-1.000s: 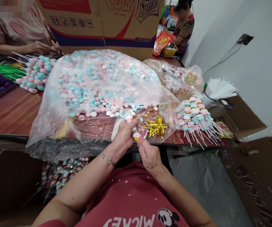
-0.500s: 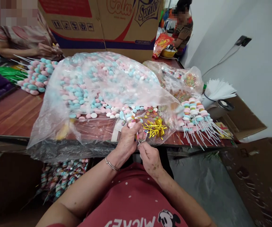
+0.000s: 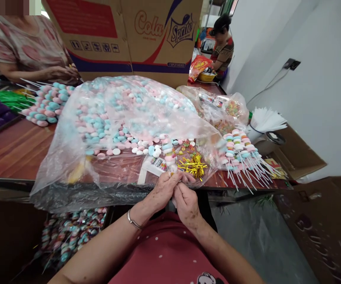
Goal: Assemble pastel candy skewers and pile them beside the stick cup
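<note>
My left hand [image 3: 161, 189] and my right hand [image 3: 185, 203] are closed together at the table's near edge, both gripping the lower end of a candy skewer [image 3: 169, 154]. The skewer stands up from my fingers with blue, pink and white discs stacked on it. Just right of it lies a small heap of gold twist ties [image 3: 193, 165]. A big clear plastic bag [image 3: 123, 118] of loose pastel candy discs spreads across the wooden table [image 3: 16, 150] in front of me.
Finished skewers [image 3: 241, 152] lie to the right, next to a cup of white sticks [image 3: 263, 122]. Another pile of skewers [image 3: 47, 103] is far left, by a co-worker's hands [image 3: 59, 73]. A Cola/Sprite carton [image 3: 135, 35] stands behind. A box of wrapped skewers [image 3: 70, 234] sits below.
My two hands have drawn closer together and slid down to the skewer's base, which now stands more upright. The camera has tilted up slightly.
</note>
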### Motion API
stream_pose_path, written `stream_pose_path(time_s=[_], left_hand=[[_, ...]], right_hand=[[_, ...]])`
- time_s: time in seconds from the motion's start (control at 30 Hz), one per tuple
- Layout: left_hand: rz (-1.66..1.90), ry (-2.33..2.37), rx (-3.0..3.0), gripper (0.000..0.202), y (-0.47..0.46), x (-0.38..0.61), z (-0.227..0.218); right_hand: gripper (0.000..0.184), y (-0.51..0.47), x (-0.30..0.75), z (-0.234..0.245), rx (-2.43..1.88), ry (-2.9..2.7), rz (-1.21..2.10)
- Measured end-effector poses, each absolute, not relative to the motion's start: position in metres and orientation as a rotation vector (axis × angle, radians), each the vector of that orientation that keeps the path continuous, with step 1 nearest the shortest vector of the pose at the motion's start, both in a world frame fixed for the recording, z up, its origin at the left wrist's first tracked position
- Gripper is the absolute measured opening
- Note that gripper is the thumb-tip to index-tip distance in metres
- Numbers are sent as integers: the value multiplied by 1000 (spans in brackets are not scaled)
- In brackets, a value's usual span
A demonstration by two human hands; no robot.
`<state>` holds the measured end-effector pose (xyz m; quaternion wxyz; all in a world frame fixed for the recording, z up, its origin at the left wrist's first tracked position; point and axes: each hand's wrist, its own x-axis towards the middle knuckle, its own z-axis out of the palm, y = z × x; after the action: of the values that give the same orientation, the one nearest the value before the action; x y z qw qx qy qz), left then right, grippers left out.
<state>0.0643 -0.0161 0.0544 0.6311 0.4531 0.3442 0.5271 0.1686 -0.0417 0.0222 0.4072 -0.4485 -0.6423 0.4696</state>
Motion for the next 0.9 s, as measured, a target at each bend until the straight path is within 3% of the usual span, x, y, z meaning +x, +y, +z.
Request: stream_pose_path(time_s=[0.1, 0.2, 0.27, 0.47, 0.57, 0.67, 0.73, 0.8, 0.9], left_hand=[[1229, 917, 1050, 35, -14, 61, 53], [1302, 1108, 1095, 35, -10, 58, 52], [1313, 1190, 1150, 32, -9, 59, 49], [1185, 1224, 1543, 16, -18, 70, 40], [960, 1203, 1805, 5, -28, 62, 55], [795, 1071, 1925, 18, -35, 44, 82], [989, 1143, 1956, 23, -34, 30, 97], [1120, 1221, 2079, 27, -26, 19, 101], [967, 1090, 2161, 26, -9, 6, 91]], right_hand=[[30, -36, 183, 41, -1143, -1881, 992], [24, -28, 195, 64, -1218, -1912, 448], [30, -22, 195, 73, -1215, -1947, 209], [27, -5, 180, 66, -1124, -2068, 357], [29, 4, 186, 56, -1138, -2075, 200], [29, 10, 195, 52, -1073, -2315, -107], [26, 11, 196, 54, -968, -2497, -224], [25, 10, 193, 57, -876, -2588, -313], [28, 7, 186, 63, -750, -2621, -424]])
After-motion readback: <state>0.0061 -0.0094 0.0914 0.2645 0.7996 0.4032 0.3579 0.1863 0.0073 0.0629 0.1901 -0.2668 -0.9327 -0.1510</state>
